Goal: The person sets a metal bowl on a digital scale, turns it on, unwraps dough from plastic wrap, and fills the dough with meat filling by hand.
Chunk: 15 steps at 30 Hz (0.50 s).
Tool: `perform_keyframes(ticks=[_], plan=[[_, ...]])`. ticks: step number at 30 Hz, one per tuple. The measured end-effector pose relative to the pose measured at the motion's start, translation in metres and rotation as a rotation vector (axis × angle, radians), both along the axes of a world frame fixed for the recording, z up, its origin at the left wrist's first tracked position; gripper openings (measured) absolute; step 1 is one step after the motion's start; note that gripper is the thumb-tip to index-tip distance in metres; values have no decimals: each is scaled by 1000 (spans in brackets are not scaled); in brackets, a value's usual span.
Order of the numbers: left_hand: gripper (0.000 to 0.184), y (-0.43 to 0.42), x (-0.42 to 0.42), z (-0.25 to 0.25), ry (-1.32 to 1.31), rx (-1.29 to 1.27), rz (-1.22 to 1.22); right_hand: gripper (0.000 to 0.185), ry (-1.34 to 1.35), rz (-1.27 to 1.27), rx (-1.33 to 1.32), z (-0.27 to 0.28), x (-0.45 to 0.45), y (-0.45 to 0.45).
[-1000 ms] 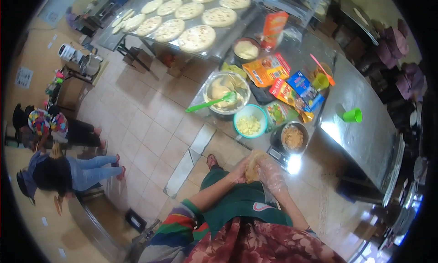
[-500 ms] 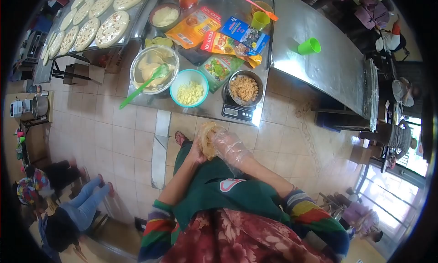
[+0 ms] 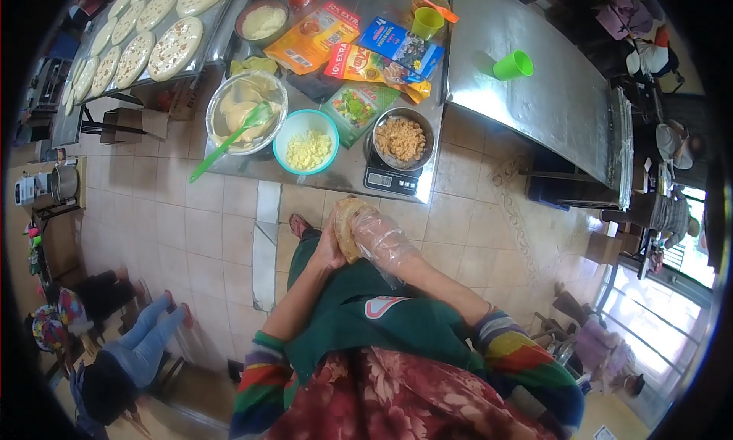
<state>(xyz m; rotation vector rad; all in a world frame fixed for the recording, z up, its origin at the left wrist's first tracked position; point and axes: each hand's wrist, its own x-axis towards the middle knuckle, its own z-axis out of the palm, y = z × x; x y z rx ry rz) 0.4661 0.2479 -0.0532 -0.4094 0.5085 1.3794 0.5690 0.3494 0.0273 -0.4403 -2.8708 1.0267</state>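
Over my apron's upper edge, my left hand (image 3: 329, 247) is closed around the left side of a round, browned flatbread (image 3: 348, 228), holding it on edge. A clear plastic glove covers my right hand (image 3: 379, 235), whose fingers curl against the bread's right side. Its fingertips are partly hidden, and I cannot tell whether they reach inside the bread. Just beyond, a steel bowl of brown crumbly filling (image 3: 401, 139) sits on a digital scale (image 3: 391, 181). To its left stand a turquoise-rimmed bowl (image 3: 281, 151) of pale shreds and a foil-lined bowl (image 3: 216, 108) of creamy spread with a green spatula (image 3: 221, 150).
Food packets (image 3: 313, 39), a blue packet (image 3: 401, 47) and a yellow-green cup (image 3: 427, 23) lie farther back. Flatbreads (image 3: 175, 48) cover a tray at the upper left. A green cup (image 3: 513, 65) lies tipped on the right table (image 3: 550, 135). People sit at the lower left.
The table and its bowls have shifted slightly up and left in view. The bread has turned a little between my hands, and its opening shows less.
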Motion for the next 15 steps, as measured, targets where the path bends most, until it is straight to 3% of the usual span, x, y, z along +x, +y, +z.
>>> perform_keyframes(ticks=[2, 11, 15], plan=[[65, 4, 0, 7, -7, -20, -4, 23, -77, -9, 6, 2, -3, 0], [66, 25, 4, 13, -52, 150, 89, 21, 49, -45, 10, -24, -4, 9], [64, 25, 4, 7, -14, 118, 56, 27, -72, -26, -42, -15, -2, 12]])
